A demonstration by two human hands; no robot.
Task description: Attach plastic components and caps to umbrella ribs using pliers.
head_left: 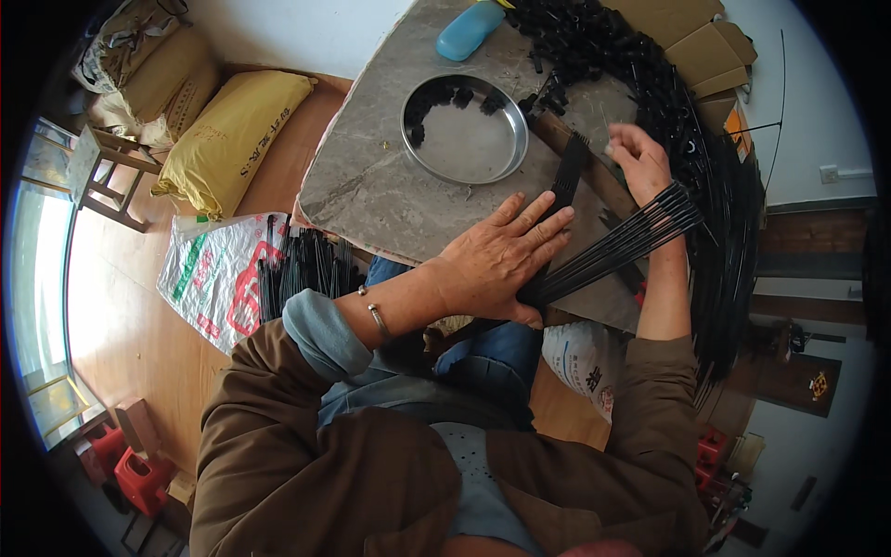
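Note:
My left hand (513, 243) lies flat with fingers stretched out, pressing on a flat black row of strips (571, 169) with a toothed far end. From under its thumb side, a bundle of thin black rods (622, 243) fans out to the right, crossing in front of my right forearm. My right hand (642, 165) is raised just right of the toothed end, with thumb and fingertips pinched together. Whatever is in that pinch is too small to make out. A wooden bar (608, 186) lies beneath the strips. Left of them sits a round metal pan (469, 176) with small black pieces inside.
A heap of black tubular parts (594, 42) and long black rods (729, 269) line the table's (357, 176) far and right edges. A blue bottle-like object (469, 32) lies at the back. More black rods (311, 269) rest beside a white sack (218, 269) at left, near a yellow sack (237, 139).

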